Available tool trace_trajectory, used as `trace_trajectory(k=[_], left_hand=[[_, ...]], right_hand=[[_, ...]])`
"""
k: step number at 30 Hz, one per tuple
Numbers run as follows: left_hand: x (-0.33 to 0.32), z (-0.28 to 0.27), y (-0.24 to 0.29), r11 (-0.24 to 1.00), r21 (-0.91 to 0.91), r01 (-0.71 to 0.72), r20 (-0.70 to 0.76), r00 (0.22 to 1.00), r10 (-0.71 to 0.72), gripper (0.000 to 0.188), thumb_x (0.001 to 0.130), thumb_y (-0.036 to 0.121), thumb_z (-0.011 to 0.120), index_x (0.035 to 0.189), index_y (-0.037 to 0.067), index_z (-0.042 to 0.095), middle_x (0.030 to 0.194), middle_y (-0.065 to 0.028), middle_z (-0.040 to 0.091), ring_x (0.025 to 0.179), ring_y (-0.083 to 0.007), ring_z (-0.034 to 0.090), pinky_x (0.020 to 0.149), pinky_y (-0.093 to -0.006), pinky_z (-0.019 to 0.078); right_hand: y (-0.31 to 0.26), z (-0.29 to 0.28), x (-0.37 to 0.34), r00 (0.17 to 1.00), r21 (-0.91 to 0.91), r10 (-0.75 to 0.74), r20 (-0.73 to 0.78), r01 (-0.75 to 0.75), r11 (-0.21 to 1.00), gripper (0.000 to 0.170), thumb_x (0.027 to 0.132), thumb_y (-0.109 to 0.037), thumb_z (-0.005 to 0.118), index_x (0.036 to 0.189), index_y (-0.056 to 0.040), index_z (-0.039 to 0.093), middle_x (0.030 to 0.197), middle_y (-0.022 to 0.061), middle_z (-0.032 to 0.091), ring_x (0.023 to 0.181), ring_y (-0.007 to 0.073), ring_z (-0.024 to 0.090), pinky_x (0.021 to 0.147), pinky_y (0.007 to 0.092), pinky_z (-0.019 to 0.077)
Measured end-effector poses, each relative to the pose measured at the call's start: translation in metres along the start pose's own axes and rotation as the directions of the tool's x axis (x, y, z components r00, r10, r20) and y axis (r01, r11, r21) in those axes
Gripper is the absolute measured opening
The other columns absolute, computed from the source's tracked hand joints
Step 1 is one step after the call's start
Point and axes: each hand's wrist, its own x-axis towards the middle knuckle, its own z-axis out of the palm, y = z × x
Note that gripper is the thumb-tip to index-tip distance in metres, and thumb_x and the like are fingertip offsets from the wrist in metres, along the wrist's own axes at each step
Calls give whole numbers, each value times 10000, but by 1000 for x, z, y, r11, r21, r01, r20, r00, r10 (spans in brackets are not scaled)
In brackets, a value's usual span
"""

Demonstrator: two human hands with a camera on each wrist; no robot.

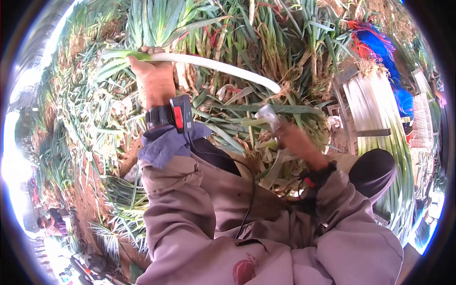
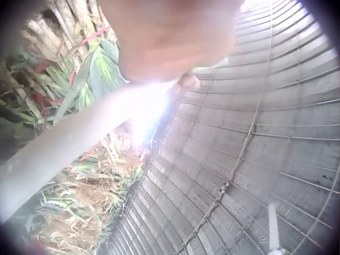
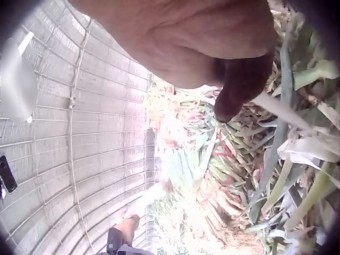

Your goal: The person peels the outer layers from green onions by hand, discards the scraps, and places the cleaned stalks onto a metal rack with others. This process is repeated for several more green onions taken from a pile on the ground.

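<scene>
My left hand (image 1: 154, 78) grips a long leek (image 1: 213, 64) where its white stalk meets the green leaves. The stalk stretches rightward and ends in a small tuft of roots (image 1: 285, 90). In the left wrist view the white stalk (image 2: 58, 146) slants down from under the hand (image 2: 175, 42). My right hand (image 1: 294, 140), blurred, is just below the root end, apart from it. A pale, glossy piece (image 1: 267, 114) shows at its fingertips. In the right wrist view the thumb (image 3: 236, 98) is bent in, and a pale strip (image 3: 281, 112) sticks out past it.
Bundles of leeks (image 1: 270, 42) with red ties stand ahead. Loose leaves and peelings (image 1: 228, 128) litter the ground. Trimmed white leeks (image 1: 375, 99) lie stacked in a rack at right, near blue netting (image 1: 380, 47). A ribbed greenhouse wall (image 2: 244, 138) curves alongside.
</scene>
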Motion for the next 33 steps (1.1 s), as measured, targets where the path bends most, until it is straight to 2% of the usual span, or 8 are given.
trace_trajectory(k=[5,7,13,22,26,29,32,33], left_hand=[[-13,20,-39,987,-38,154,167,975,-145,538,1050,469,383,918,-30,534,820,-143,584,825,-285,589,810,-404,514],[-60,77,-68,995,74,63,-80,995,-57,461,1079,417,367,926,8,514,839,-109,550,812,-248,555,862,-412,514],[-144,103,-134,810,417,411,-76,904,-420,523,1008,399,573,1353,11,517,1205,-88,616,991,-211,603,915,-346,488],[-176,94,-197,458,735,499,-9,684,-730,409,979,346,637,1224,19,640,1115,-75,662,967,-162,645,890,-308,500],[-173,77,-228,309,826,471,-91,653,-752,406,979,346,635,1221,20,640,1081,-64,671,932,-145,660,850,-286,518],[-179,69,-264,213,873,439,-127,626,-769,410,963,362,658,1205,31,645,1022,-43,690,880,-127,673,795,-263,538],[-193,56,-309,128,902,413,-182,630,-755,382,948,367,680,1115,24,654,975,-67,694,767,-123,661,721,-265,550],[-199,49,-327,119,928,352,-149,645,-749,417,950,372,671,1141,2,647,970,-83,697,774,-122,661,709,-264,542]], right_hand=[[-66,-65,77,928,764,360,95,-300,571,686,938,-299,695,1503,-58,389,1428,207,495,1212,329,591,988,397,486],[-76,-112,107,898,999,440,-24,1,53,670,999,-308,632,1514,2,336,1439,157,501,1212,205,573,961,343,498],[-76,-156,159,745,853,580,-331,499,-154,322,1005,-204,627,1253,-11,557,958,25,685,830,89,629,706,259,546],[42,-344,-6,477,430,436,-763,-130,894,249,997,-253,610,1042,-16,674,808,98,723,717,149,680,629,310,560],[37,-493,-110,497,-255,449,-742,-829,497,265,957,-313,637,993,-52,666,805,119,673,736,250,640,610,401,476],[68,-531,-191,741,-780,476,-473,-604,165,365,976,-313,583,1201,-28,627,1126,183,690,1008,302,684,873,419,541],[145,-483,-302,818,-717,567,-95,-451,531,447,959,-407,545,1219,-48,609,1087,196,679,1018,394,645,884,484,498],[100,-448,-265,511,-482,860,-9,-755,444,393,937,-389,567,1112,-45,643,1018,190,673,953,394,653,851,495,504]])
